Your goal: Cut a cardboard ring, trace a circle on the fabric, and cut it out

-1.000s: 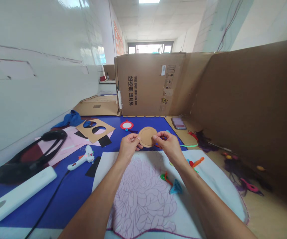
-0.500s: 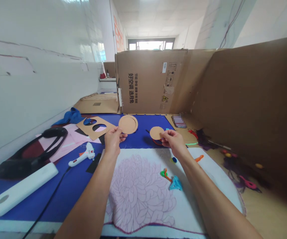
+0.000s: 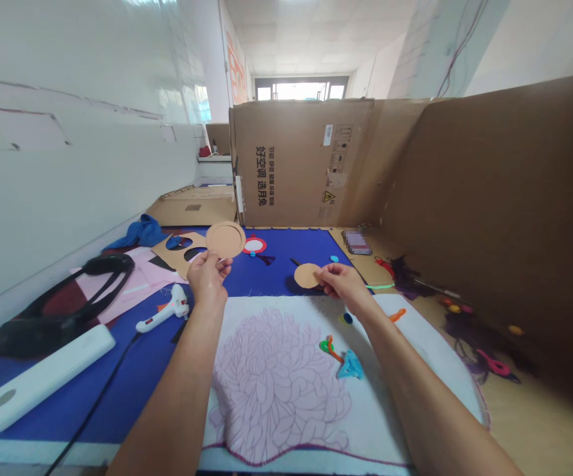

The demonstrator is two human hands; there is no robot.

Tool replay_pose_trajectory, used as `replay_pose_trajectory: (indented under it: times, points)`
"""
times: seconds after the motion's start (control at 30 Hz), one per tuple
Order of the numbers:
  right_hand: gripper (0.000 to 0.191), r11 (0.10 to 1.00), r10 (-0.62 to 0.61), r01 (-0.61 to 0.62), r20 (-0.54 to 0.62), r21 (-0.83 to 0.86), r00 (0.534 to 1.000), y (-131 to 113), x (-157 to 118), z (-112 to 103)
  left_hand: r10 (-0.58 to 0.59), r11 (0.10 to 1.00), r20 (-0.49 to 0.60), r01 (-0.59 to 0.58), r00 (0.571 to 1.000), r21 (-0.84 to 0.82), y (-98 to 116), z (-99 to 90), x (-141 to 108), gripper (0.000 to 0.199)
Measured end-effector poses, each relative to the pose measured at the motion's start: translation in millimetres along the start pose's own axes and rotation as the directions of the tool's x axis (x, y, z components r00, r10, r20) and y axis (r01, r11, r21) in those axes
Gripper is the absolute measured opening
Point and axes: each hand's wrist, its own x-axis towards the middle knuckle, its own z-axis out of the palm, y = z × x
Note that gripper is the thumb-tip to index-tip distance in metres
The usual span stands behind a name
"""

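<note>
My left hand (image 3: 208, 276) is closed on the lower edge of a round cardboard disc with a raised rim (image 3: 225, 240), held up above the table. Between the fingertips of my right hand (image 3: 342, 283) is a smaller, plain cardboard disc (image 3: 307, 276), pinched at its right edge. The two discs are apart. Below my hands lies a white cloth with a flower print (image 3: 276, 383). On it rest a green and orange piece (image 3: 329, 346) and a light blue triangular piece (image 3: 351, 365). Behind my left hand lies a cardboard sheet with round holes (image 3: 172, 254).
At left are a white glue gun (image 3: 165, 314) with its cord, a long white object (image 3: 48, 377) and black headphones (image 3: 83, 291). A red-rimmed round piece (image 3: 255, 245) lies on the blue table. Tall cardboard (image 3: 296, 165) walls the back and right; a phone (image 3: 357, 241) lies near it.
My left hand has moved left and slightly up with the rimmed disc, uncovering the red-rimmed piece. My right hand has lowered the small disc a little.
</note>
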Motion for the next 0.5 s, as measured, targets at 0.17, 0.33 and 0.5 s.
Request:
replay_pose_trajectory:
  times: [0.17,0.33,0.5]
  points:
    - [0.033,0.999,-0.039,0.041,0.084,-0.018,0.996,3,-3,8,-0.028,0.999,0.044,0.027,0.999,0.03,-3,2.4,-7,0.011]
    - [0.031,0.997,-0.073,0.075,0.123,-0.012,0.99,3,-6,12,-0.036,0.999,0.055,0.035,0.998,0.023,-3,3.8,-9,0.008]
    - [0.029,0.998,-0.051,0.057,0.182,-0.029,0.982,5,-8,15,-0.022,1.0,0.025,0.022,0.999,0.0,-2,3.7,-6,0.008]
